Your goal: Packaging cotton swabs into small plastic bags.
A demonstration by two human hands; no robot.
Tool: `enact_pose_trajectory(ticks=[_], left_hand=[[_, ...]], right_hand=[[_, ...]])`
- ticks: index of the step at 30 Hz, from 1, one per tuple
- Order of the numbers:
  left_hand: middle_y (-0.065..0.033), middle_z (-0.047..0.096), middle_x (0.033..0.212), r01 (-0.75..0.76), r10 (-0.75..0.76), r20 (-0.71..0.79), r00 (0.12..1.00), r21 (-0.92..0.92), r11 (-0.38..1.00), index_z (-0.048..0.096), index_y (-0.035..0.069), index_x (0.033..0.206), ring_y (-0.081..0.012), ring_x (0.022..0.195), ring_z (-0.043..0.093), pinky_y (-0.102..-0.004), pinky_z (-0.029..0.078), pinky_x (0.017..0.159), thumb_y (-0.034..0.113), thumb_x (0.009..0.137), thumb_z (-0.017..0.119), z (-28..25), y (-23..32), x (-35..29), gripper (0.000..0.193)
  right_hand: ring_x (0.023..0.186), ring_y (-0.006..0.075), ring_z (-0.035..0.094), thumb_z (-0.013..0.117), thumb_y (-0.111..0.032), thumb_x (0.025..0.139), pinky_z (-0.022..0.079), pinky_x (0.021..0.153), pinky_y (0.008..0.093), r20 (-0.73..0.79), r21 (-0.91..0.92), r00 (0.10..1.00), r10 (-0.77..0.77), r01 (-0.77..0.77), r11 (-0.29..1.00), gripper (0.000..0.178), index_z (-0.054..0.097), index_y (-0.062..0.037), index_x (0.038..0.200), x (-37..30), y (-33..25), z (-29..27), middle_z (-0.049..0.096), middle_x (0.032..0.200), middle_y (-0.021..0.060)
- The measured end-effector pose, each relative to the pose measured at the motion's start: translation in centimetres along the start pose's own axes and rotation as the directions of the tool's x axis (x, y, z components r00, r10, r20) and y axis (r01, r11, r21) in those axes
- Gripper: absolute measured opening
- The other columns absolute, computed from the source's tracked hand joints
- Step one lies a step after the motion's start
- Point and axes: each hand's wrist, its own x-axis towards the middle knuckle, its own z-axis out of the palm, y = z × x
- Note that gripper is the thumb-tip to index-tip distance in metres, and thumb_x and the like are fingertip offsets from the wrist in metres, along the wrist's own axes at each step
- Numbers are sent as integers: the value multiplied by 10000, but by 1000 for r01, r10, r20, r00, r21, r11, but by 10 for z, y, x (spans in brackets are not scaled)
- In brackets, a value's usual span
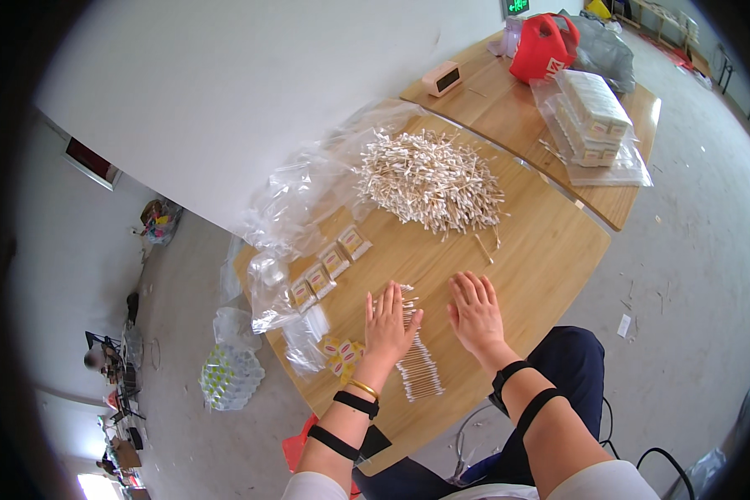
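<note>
A row of cotton swabs [420, 372] lies side by side on the wooden table [529, 242], close in front of me. My left hand [388, 327] is at the row's left edge, fingers stretched out, partly covering the swabs at its upper end. To the right of the row is my right hand [476, 315], palm down with its fingers extended and nothing in it. Beyond both hands rises a large loose heap of cotton swabs [429, 179]. A few single swabs lie at its near right edge.
Small packs [335, 260] line the table's left side, beside crumpled clear plastic [287, 208]. Yellow-and-white labels [342, 357] lie near my left wrist. On the far table are a small pink clock [442, 79], a red container [544, 52] and stacked wrapped packs [593, 117].
</note>
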Motion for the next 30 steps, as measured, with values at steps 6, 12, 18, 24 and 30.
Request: enact_pose_trajectory(ticks=[6, 12, 18, 24, 30], left_hand=[[-206, 320, 1575, -50, 50, -19, 999, 26, 998, 294, -58, 1509, -290, 1481, 280, -520, 47, 1235, 559, 1016, 330, -2, -2, -11, 791], [-229, 212, 1611, -33, 31, -72, 997, -29, 999, 190, -55, 1540, -334, 1507, 196, -522, 36, 1233, 589, 1011, 315, 4, -1, -20, 843], [-240, 98, 1637, 63, -263, -259, 929, -590, 805, 99, -45, 1559, -360, 1529, 79, -482, 37, 1234, 610, 1014, 292, 11, -33, -28, 874], [-234, 56, 1646, 50, -410, -222, 885, -830, 556, 76, -36, 1566, -352, 1533, 40, -426, 47, 1234, 611, 1020, 275, 32, -39, -20, 870], [-227, 57, 1648, -17, -346, -237, 908, -846, 533, 64, -33, 1568, -343, 1533, 29, -426, 44, 1232, 607, 1023, 272, 57, -28, -9, 866]], right_hand=[[1381, 237, 395, 547, -278, 946, 257, 1198, 444, -6, -2, 1000, -6, 6, 1000, 480, 529, -57, 1372, 2, -2, -1, 490, 1427, 75], [1378, 241, 399, 550, -276, 945, 255, 1199, 444, -13, 0, 1000, -13, 13, 1000, 473, 534, -62, 1366, 2, 0, -1, 502, 1415, 81], [1348, 296, 432, 557, -184, 940, 341, 1141, 437, -30, 310, 996, 81, -68, 948, 435, 522, -68, 1358, 5, -1, -5, 491, 1404, 129], [1323, 387, 444, 505, -131, 965, 403, 1083, 429, 45, 737, 994, 103, -103, 668, 399, 503, -47, 1355, 34, -45, 28, 456, 1407, 204], [1327, 434, 429, 457, -68, 959, 387, 1102, 429, 24, 785, 999, -25, -3, 620, 376, 504, 3, 1326, 47, -87, 59, 456, 1385, 243]])
